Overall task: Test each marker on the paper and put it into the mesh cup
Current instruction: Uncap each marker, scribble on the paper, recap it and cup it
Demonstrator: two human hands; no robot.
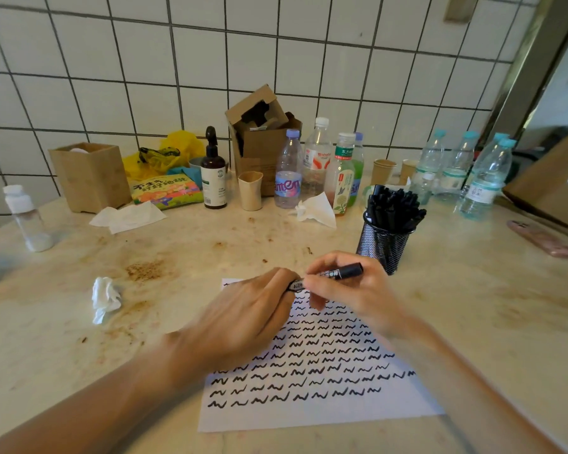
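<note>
With right hand (348,290) and left hand (259,309) both gripping marker (338,273) over paper (309,411), beware knocking crowded mesh cup (382,247) at 1 o'clock.

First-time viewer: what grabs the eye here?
The paper at front centre, covered in rows of black squiggles. Above it, the left hand and right hand both grip one black marker. Just behind them to the right stands the mesh cup, packed with black markers.
</note>
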